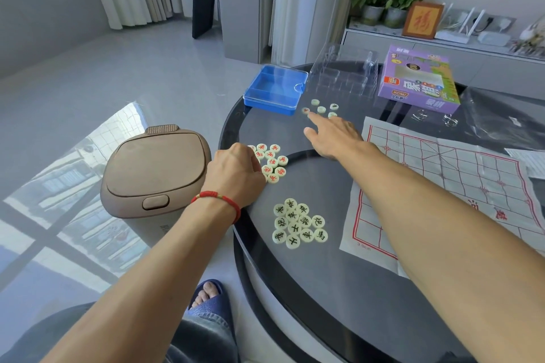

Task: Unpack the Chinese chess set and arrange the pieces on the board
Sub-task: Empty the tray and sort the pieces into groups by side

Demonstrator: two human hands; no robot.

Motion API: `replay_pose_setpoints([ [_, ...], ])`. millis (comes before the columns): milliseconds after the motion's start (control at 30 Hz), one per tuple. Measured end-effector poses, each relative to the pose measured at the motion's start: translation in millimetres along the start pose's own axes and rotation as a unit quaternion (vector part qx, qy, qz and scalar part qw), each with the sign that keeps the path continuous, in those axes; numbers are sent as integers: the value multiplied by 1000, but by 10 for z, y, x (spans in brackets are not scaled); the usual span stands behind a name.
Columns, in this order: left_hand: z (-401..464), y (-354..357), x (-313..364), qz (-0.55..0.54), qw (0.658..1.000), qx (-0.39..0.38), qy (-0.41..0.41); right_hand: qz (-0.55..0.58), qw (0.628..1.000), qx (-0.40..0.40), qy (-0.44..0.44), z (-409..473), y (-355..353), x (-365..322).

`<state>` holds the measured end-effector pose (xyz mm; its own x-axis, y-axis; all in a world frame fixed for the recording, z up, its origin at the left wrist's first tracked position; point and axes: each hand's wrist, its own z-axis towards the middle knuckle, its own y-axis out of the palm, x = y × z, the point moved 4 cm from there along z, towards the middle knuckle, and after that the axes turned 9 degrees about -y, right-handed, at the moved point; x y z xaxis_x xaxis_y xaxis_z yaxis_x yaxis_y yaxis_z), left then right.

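Observation:
A paper chess board (448, 186) with red lines lies on the right of the round dark table (324, 289). Several red-lettered pieces (272, 160) are grouped near the table's left rim, and my left hand (236, 171) rests curled against them. Several black-lettered pieces (299, 224) form a cluster nearer me. A few loose pieces (322, 107) lie by the blue box. My right hand (333, 134) reaches out with straight fingers, its fingertip at a red-lettered piece (305, 110).
A blue plastic box (274, 88) with a clear lid, a clear plastic tray (343, 74) and the purple set carton (418, 79) stand at the table's far side. A brown bin (153, 171) stands left of the table. Two metal rings (449, 121) lie past the board.

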<state>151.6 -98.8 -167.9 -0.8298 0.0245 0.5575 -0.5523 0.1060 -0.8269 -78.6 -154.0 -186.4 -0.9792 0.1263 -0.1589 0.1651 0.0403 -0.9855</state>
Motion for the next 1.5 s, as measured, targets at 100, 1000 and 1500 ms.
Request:
replay_pose_setpoints([
  [100,11,-22,10,-7,1000,4,-2,51,998,29,-12,-96,-19,50],
  [1000,-254,-75,125,-206,975,-82,8,414,902,47,-114,-1248,-161,-329],
  [1500,61,16,-127,-4,1000,5,6,48,995,47,76,-225,-105,147],
])
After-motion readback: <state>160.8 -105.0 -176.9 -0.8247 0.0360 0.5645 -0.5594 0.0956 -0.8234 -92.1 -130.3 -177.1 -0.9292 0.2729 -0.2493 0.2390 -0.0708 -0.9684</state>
